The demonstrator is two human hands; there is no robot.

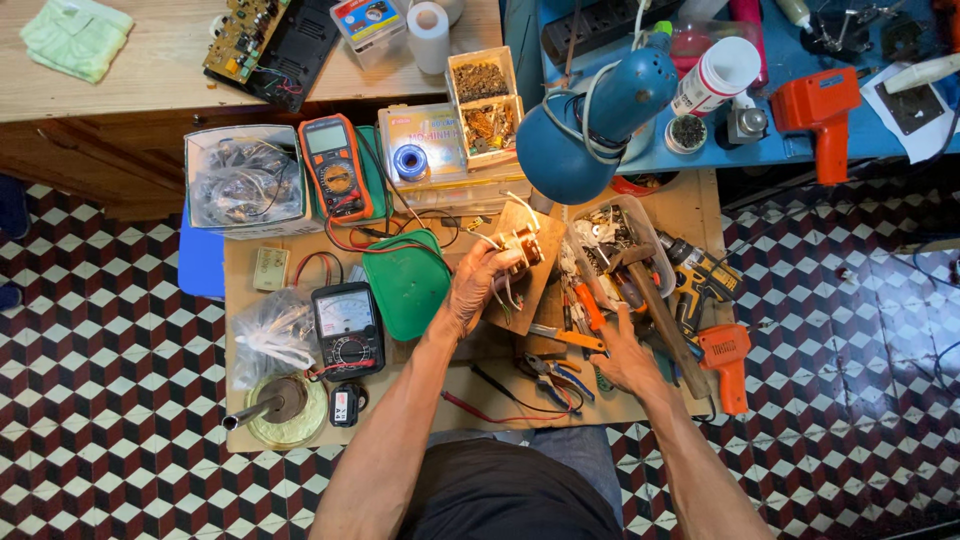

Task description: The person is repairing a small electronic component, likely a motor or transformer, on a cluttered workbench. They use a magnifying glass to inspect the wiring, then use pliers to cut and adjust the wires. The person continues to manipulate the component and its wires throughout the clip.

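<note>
1. Closest to the camera is the person's dark shirt, with both forearms reaching out over the worktop (pixel 250 262), a cardboard-covered surface packed with gear.
2. Left hand (pixel 478 282) is closed around a small part (pixel 522 245) with loose wires sticking out. It's held up above a wood block (pixel 530 292), tilted toward the blue lamp (pixel 585 128), probably so the light lands on it.
3. Right hand (pixel 622 358) is open, fingers spread, palm down on the tool pile: pliers (pixel 556 378) just beside it, orange-handled cutters (pixel 570 338) by the fingertips, a hammer (pixel 655 305) lying across near the wrist. It isn't gripping anything.
4. Analog meter (pixel 346 328) and orange multimeter (pixel 335 165) sit left of the held part, leads trailing, within easy reach.
5. Green lid (pixel 405 280) lies flat between the meters and the left hand.
6. A clear tub (pixel 655 240) of bits sits right under the lamp, a drill (pixel 700 285) next to it.
</note>
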